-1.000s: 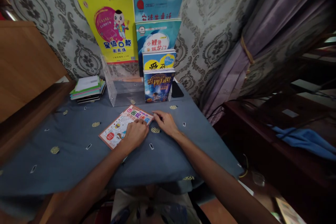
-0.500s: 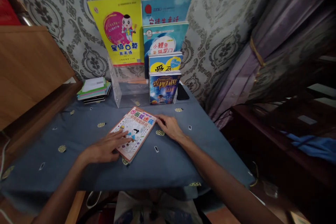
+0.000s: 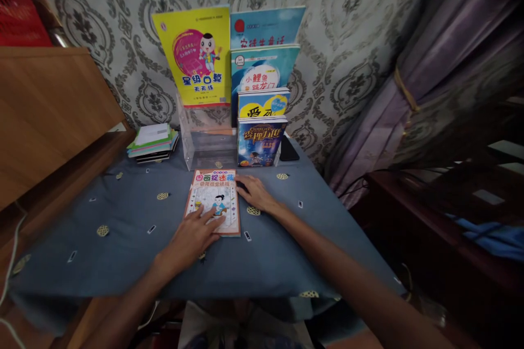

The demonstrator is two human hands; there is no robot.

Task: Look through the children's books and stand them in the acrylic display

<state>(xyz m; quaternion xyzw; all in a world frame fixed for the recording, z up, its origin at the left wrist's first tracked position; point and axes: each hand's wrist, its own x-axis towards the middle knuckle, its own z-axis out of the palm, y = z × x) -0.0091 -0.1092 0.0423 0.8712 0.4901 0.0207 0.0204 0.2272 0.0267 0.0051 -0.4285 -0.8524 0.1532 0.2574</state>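
Head: left hand (image 3: pixel 197 233) partly hides booklet (image 3: pixel 215 199).

Grey patterned wallpaper (image 3: pixel 347 5); at right, a tied purple curtain (image 3: pixel 374 114) and what may be blue cloth (image 3: pixel 491 237); at left, stacked booklets (image 3: pixel 152 143) near a wooden panel (image 3: pixel 53 103).

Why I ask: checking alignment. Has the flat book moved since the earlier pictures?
Yes: the flat book has turned counterclockwise, lying nearly square to the clear stand.

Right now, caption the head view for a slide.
Left hand on a book, right hand at its edge, clear rack behind.
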